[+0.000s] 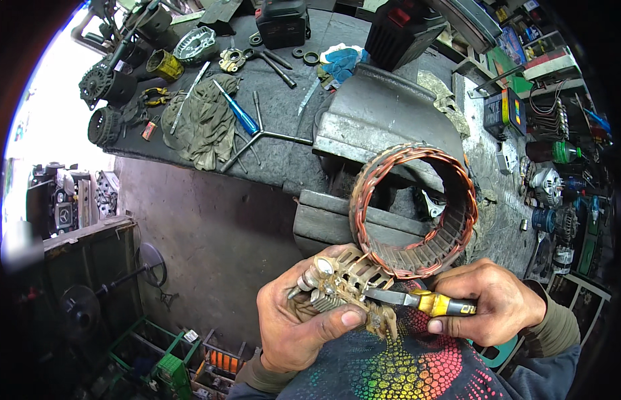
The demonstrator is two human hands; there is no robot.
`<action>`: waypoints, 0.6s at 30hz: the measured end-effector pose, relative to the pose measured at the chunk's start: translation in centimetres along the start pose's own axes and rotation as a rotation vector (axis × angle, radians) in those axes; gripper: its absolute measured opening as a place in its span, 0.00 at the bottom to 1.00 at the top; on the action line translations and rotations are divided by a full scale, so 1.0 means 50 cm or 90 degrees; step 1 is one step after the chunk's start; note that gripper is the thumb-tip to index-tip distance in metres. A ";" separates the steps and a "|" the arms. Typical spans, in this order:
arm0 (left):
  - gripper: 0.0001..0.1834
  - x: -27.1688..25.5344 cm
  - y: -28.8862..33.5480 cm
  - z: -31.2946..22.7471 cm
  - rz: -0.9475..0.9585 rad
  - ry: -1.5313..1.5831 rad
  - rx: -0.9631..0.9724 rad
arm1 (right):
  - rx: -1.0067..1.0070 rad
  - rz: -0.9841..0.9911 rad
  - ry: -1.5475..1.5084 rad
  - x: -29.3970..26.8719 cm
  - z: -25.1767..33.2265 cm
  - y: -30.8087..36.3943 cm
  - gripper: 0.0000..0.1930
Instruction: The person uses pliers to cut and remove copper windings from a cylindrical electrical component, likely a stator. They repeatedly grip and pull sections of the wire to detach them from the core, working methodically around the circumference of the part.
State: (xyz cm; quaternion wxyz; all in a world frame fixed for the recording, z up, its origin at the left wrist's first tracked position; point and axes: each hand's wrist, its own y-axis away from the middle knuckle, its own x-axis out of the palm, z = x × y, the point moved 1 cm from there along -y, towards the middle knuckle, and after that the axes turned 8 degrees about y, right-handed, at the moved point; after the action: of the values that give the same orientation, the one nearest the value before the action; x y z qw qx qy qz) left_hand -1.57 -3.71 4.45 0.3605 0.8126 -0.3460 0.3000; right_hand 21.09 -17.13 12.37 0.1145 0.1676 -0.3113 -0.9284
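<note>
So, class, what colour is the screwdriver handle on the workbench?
The screwdriver handle is blue; the head view shows it best.

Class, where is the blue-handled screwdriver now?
The blue-handled screwdriver lies in the head view's upper left, at the crumpled olive cloth's right edge, beside the three-armed metal wrench.

We see glossy copper stator windings (365,200), a rough, dull metal rectifier (349,285) and a tool's smooth plastic handle (438,305).

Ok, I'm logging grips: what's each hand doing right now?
Left hand: closed, holding the metal part.
Right hand: closed, holding the yellow-black tool.
</note>
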 end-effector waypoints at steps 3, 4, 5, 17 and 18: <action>0.39 -0.003 0.001 0.011 0.004 0.007 0.012 | 0.002 0.046 0.007 -0.004 -0.007 0.000 0.10; 0.39 -0.002 -0.003 0.021 0.013 -0.006 0.037 | 0.106 0.072 -0.230 0.005 -0.010 0.003 0.10; 0.39 0.000 -0.004 0.027 0.041 -0.016 0.066 | 0.210 0.095 -0.468 0.016 -0.012 0.007 0.11; 0.39 0.007 -0.023 0.025 0.034 -0.054 0.095 | 0.041 -0.029 -0.020 -0.006 -0.017 0.019 0.14; 0.39 0.008 -0.024 0.024 0.037 -0.058 0.101 | 0.015 -0.045 0.027 -0.009 -0.017 0.021 0.14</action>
State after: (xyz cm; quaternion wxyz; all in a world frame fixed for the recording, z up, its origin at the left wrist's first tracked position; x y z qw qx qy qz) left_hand -0.10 -4.19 3.61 0.2698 0.8411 -0.3607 0.2993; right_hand 21.93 -18.28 12.49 0.0861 0.1993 -0.3138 -0.9243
